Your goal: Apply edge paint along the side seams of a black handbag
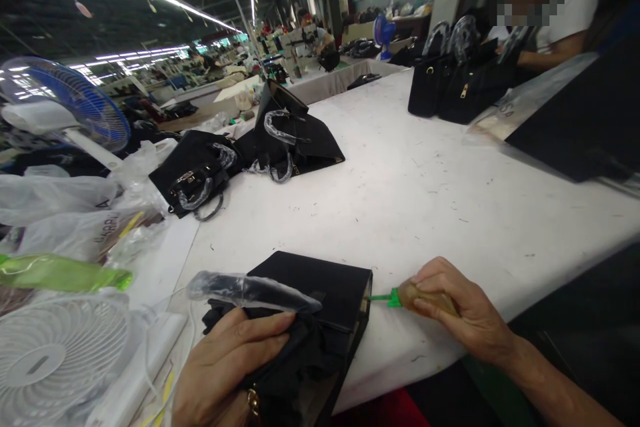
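Observation:
A black handbag [320,283] lies at the near edge of the white table [425,193], its handle wrapped in clear plastic [245,288]. My left hand [225,363] presses down on the bag's dark cloth part, fingers curled over it. My right hand [463,310] is closed round a tool with a brown wooden handle [430,299] and a green tip [385,297]. The green tip touches the bag's right edge.
Two more black bags [290,140] with plastic-wrapped handles lie further up the table, others [450,80] stand at the far right by a seated person [555,20]. A large black flat piece [580,113] lies at right. Fans [65,103], plastic bags and a green bottle [60,271] crowd the left.

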The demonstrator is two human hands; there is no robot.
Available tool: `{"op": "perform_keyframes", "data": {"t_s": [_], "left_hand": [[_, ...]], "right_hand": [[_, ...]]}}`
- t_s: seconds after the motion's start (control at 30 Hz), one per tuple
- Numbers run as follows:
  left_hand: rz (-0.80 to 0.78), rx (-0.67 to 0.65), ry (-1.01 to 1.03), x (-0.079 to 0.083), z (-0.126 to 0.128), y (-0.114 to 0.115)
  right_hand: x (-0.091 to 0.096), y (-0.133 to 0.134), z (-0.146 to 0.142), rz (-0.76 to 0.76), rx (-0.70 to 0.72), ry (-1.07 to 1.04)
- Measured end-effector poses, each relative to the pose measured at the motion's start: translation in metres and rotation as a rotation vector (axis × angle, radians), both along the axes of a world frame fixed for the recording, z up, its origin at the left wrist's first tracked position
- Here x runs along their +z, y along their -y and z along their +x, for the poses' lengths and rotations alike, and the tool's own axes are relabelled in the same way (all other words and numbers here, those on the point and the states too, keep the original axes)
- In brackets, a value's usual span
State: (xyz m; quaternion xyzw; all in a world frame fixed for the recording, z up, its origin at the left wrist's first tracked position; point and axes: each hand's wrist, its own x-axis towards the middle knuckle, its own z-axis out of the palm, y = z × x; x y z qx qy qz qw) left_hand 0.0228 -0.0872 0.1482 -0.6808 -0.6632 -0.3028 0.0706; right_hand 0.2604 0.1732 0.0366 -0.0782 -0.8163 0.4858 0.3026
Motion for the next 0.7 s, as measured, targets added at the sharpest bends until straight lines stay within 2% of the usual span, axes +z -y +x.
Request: {"op": "perform_keyframes", "data": {"t_s": [0.07,0.13,0.23,0.3,0.43,0.57,0.63,0.7], "left_hand": [[-0.018,0.005,0.013,-0.003,0.001,0.001],[0.003,0.013,0.035,-0.006,0.002,0.003],[0.052,0.029,0.068,-0.01,0.002,0.007],[0.027,0.017,0.074,-0.012,0.002,0.009],[-0.003,0.046,0.104,-0.012,0.005,0.014],[0.013,0.129,0.14,-0.015,0.012,0.017],[0.022,0.137,0.136,-0.018,0.014,0.018],[0.028,0.146,0.13,-0.019,0.015,0.018]], "right_hand": [[0.0,0.003,0.001,0.025,-0.067,-0.017],[0.001,0.007,0.002,-0.03,-0.09,-0.01],[0.005,0.014,0.004,-0.105,-0.015,0.025],[0.008,0.017,0.004,-0.068,0.003,0.042],[0.011,0.019,0.006,-0.012,-0.102,-0.006],[0.009,0.02,0.007,-0.031,0.029,0.013],[0.008,0.021,0.006,0.027,-0.013,-0.009],[0.008,0.021,0.007,0.022,-0.111,-0.043]]}}
